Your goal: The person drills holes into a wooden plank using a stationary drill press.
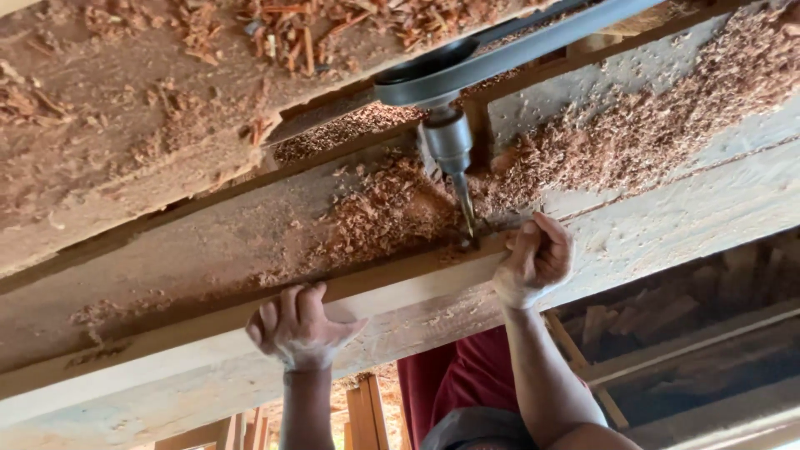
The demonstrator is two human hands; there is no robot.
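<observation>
A long pale wooden plank [392, 287] lies across a dusty machine table, running from lower left to upper right. My left hand [298, 327] grips the plank's near edge at its left part. My right hand [537, 257] clasps the same plank further right, its fingers curled over the top. Just left of my right hand a metal drill bit [467, 208] in a grey chuck [447, 142] touches the plank's upper edge. A dark belt [500, 54] runs from the pulley above the chuck toward the upper right.
Reddish wood shavings [392, 208] lie heaped around the bit and over the table [650, 233]. A shaving-strewn bench [108, 142] fills the upper left. Stacked timber pieces [667, 325] sit below at the right, and wooden slats [367, 417] stand under the table.
</observation>
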